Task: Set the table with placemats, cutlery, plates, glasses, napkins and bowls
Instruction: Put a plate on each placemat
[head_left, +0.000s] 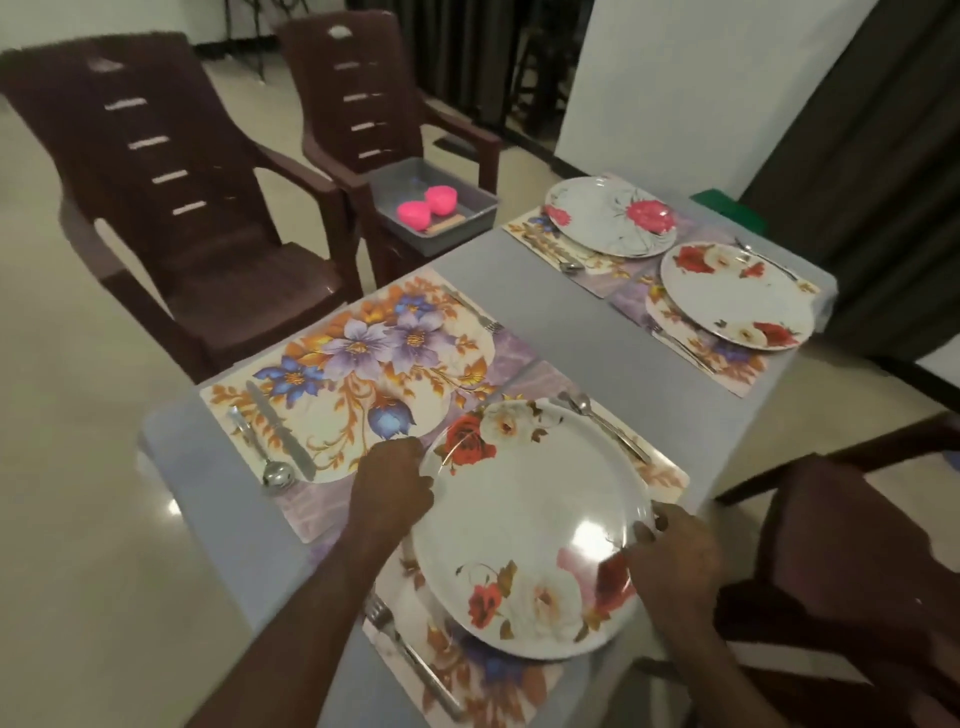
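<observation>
Both hands, left hand (390, 488), right hand (675, 556), grip floral plate (530, 525); no writing legible.

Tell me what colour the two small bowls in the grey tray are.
The bowls are bright pink, shown in the head view, in the tray.

Dim indoor light, soft blur throughout, glare on the plate (587, 525) (overhead lamp), wide-angle bending at edges

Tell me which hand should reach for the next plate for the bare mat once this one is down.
Left, probably. The left hand grips the plate on the side next to the bare mat. The right hand holds the far rim, by the table edge.
</observation>
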